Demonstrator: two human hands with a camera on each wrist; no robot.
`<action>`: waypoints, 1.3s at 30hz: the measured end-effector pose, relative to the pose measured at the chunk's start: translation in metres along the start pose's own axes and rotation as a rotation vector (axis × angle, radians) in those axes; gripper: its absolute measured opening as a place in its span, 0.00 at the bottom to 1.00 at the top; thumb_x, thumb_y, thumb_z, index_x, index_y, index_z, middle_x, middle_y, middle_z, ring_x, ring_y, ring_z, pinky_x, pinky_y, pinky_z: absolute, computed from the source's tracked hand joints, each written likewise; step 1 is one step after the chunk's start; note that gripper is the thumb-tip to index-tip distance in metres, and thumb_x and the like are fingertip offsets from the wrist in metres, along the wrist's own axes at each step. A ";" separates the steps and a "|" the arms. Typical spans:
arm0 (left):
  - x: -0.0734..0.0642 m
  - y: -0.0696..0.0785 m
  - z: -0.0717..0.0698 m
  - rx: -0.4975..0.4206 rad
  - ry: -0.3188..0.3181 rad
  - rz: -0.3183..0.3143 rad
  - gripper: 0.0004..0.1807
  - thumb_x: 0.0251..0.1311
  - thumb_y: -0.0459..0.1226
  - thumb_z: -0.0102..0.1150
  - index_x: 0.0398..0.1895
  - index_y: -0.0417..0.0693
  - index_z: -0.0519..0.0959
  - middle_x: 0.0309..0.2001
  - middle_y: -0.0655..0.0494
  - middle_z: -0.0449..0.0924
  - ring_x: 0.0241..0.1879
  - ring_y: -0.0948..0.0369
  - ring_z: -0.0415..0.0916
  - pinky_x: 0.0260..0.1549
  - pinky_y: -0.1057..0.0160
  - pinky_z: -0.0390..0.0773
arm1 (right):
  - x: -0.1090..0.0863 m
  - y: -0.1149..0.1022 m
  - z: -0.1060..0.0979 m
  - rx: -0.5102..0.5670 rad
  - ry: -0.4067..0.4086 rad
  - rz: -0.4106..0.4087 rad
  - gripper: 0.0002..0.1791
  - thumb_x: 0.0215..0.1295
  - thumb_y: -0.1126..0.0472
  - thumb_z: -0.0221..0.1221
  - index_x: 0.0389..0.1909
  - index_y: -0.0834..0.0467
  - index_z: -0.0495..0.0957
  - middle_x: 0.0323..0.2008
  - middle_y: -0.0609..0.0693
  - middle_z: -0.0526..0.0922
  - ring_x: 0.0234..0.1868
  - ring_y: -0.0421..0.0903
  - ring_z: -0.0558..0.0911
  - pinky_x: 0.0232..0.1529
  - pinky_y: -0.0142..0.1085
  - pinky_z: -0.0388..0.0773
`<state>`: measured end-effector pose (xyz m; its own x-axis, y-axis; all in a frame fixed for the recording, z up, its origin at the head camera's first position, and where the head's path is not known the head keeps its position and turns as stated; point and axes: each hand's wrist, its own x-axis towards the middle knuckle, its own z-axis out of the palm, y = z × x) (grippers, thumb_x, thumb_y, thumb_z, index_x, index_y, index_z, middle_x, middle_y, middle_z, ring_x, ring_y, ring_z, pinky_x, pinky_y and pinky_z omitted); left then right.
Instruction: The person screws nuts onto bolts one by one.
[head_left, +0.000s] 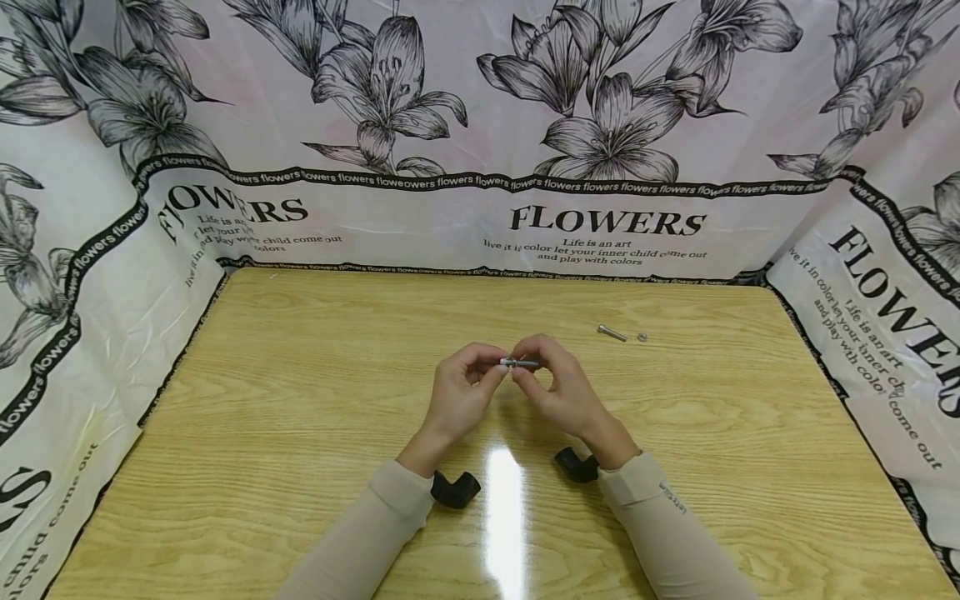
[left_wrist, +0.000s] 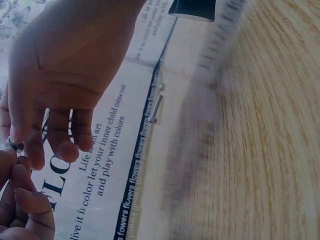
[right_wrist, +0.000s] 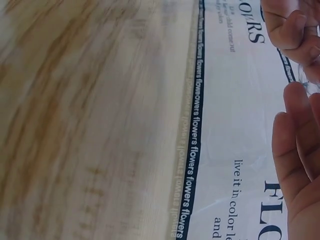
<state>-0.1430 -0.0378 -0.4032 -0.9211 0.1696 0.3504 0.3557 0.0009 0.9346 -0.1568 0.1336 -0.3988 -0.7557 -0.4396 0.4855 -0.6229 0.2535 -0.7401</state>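
Note:
A small metal bolt [head_left: 528,363] lies sideways between my two hands, raised over the table. My left hand [head_left: 467,392] pinches it at the head end with thumb and forefinger, its other fingers folded in the left wrist view. My right hand [head_left: 566,396] pinches around the shank close to the left fingertips, where a small nut [head_left: 513,362] appears to sit; its other fingers extend more loosely in the right wrist view. Fingertips partly cover both parts.
On the wooden table [head_left: 300,375], beyond my right hand, lie a second bolt [head_left: 612,332] and a loose nut [head_left: 642,337]. Floral printed fabric [head_left: 420,229] encloses the back and sides. Black curved pieces [head_left: 457,490] show beside both wrists.

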 end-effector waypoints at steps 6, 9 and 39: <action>-0.001 0.001 0.001 0.007 -0.013 -0.011 0.06 0.61 0.23 0.57 0.40 0.29 0.78 0.38 0.39 0.79 0.35 0.42 0.77 0.32 0.67 0.77 | 0.002 -0.004 -0.002 -0.097 0.001 -0.024 0.09 0.64 0.79 0.53 0.33 0.62 0.75 0.31 0.58 0.78 0.32 0.46 0.76 0.34 0.33 0.74; -0.002 0.002 0.001 0.013 -0.014 -0.016 0.06 0.61 0.23 0.56 0.40 0.29 0.78 0.38 0.38 0.79 0.35 0.41 0.77 0.32 0.67 0.77 | 0.003 -0.006 -0.002 -0.120 -0.004 -0.017 0.11 0.64 0.79 0.52 0.30 0.60 0.76 0.30 0.57 0.78 0.31 0.44 0.74 0.32 0.31 0.71; 0.002 0.002 -0.004 0.041 0.032 0.042 0.07 0.60 0.21 0.56 0.41 0.27 0.77 0.38 0.35 0.79 0.33 0.43 0.76 0.29 0.68 0.75 | 0.002 -0.002 -0.003 -0.107 0.087 -0.040 0.06 0.61 0.78 0.57 0.37 0.68 0.76 0.33 0.58 0.79 0.33 0.48 0.80 0.36 0.36 0.78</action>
<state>-0.1450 -0.0418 -0.4001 -0.9095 0.1384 0.3919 0.4000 0.0354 0.9158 -0.1578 0.1351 -0.3948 -0.7414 -0.3763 0.5556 -0.6675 0.3292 -0.6679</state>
